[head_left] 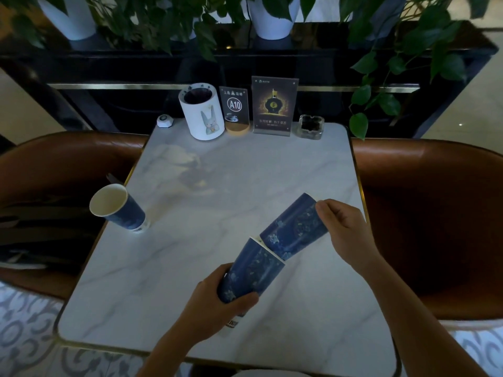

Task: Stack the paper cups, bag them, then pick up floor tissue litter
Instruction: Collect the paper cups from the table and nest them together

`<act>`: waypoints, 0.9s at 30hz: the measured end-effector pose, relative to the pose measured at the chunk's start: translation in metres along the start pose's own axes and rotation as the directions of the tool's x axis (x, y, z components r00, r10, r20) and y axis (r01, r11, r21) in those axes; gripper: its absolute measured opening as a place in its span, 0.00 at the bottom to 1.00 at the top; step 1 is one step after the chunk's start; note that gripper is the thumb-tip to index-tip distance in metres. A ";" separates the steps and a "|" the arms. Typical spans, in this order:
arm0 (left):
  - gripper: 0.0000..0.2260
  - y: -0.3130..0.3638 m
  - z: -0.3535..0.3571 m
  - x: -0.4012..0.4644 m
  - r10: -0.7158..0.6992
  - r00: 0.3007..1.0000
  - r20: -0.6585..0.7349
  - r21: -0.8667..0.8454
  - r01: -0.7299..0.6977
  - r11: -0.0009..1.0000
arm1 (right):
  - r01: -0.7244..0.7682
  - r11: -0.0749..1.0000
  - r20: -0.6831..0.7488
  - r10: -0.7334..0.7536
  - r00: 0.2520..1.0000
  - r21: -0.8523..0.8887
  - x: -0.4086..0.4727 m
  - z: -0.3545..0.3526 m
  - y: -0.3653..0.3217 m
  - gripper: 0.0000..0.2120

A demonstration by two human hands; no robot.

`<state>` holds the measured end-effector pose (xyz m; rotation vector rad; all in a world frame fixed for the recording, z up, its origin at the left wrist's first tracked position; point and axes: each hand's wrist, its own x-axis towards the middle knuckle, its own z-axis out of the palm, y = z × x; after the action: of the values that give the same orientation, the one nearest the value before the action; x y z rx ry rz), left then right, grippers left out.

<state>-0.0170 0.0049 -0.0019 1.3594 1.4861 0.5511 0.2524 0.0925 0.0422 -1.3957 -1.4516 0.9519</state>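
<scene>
Above the white marble table (206, 219) I hold two blue patterned paper cups. My left hand (212, 303) grips the lower cup (253, 270) around its base end. My right hand (343, 229) holds the upper cup (294, 229) at its rim end, and that cup's bottom sits a little way inside the lower cup's mouth. Both cups are tilted, pointing up to the right. A third blue paper cup (118, 208) stands upright near the table's left edge, its white inside showing and nothing in it that I can see.
Along the table's far edge stand a white rabbit-print container (202, 115), an A10 table sign (234, 108), an acrylic menu stand (273, 104), a glass ashtray (311, 126) and a small call button (165, 121). Brown leather chairs (435, 213) flank both sides. Potted plants hang behind.
</scene>
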 end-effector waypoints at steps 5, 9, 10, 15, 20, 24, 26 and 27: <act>0.23 0.002 0.000 0.000 0.009 0.999 0.040 -0.012 -0.008 1.000 | -0.060 0.998 0.073 0.057 0.996 0.034 -0.004 0.010 0.000 0.16; 0.23 0.006 0.001 0.000 0.012 0.998 0.055 -0.049 -0.010 0.999 | -0.091 0.995 0.130 0.085 0.988 0.038 -0.008 0.018 -0.003 0.18; 0.23 0.007 0.001 -0.001 0.015 0.998 0.056 -0.053 -0.012 0.999 | -0.098 0.994 0.137 0.090 0.986 0.046 -0.009 0.020 -0.003 0.18; 0.21 0.010 0.001 0.001 0.015 0.999 0.052 -0.046 -0.013 0.999 | -0.127 0.988 0.174 0.111 0.978 0.083 -0.012 0.023 -0.001 0.21; 0.22 0.012 0.001 0.002 0.006 0.998 0.055 -0.051 -0.003 0.999 | -0.115 0.991 0.182 0.102 0.978 0.062 -0.014 0.026 -0.006 0.25; 0.23 0.014 0.002 0.003 -0.002 0.999 0.050 -0.057 0.005 0.998 | -0.135 0.987 0.226 0.112 0.968 0.090 -0.020 0.033 -0.009 0.26; 0.22 0.016 0.003 0.003 -0.001 0.999 0.049 -0.048 0.003 0.999 | -0.152 0.985 0.276 0.123 0.953 0.086 -0.029 0.042 -0.010 0.23; 0.21 0.017 0.004 0.004 0.000 0.999 0.046 -0.038 0.002 0.999 | -0.147 0.987 0.296 0.120 0.948 0.072 -0.034 0.047 -0.009 0.21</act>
<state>-0.0052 0.0115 0.0094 1.3332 1.4325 0.5417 0.2040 0.0603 0.0333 -1.3394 -1.5172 1.3412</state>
